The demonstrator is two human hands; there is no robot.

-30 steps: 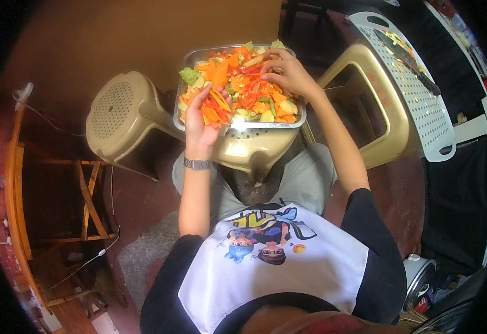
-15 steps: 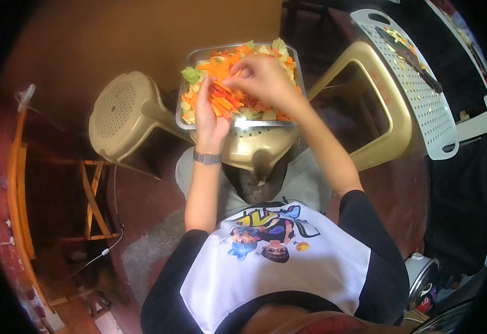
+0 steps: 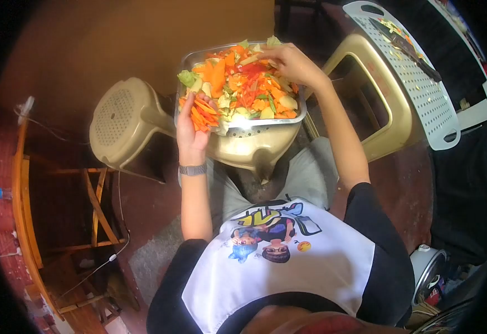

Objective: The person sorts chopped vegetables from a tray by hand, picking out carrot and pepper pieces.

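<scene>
A metal tray (image 3: 303, 114) holds a heap of cut vegetables (image 3: 249, 83): orange carrot strips, red strips, pale slices and leafy green-yellow pieces. At the tray's near left corner, my left hand (image 3: 192, 133) is cupped round a bunch of carrot strips (image 3: 203, 116); a watch is on that wrist. My right hand (image 3: 293, 62) is over the far right part of the heap, its fingers bent together among the pieces. A pale strip (image 3: 248, 60) lies by its fingertips; whether they grip it is hard to see.
Under the tray stands a beige plastic stool (image 3: 249, 147). Another stool (image 3: 118, 114) is at the left, a third (image 3: 402, 106) at the right. A perforated grey board (image 3: 422, 94) on the right carries a dark knife (image 3: 413, 55) and vegetable scraps.
My hands have moved apart. The left drew back to the near left corner with carrot strips in it; the right went right and away, to the far side of the heap.
</scene>
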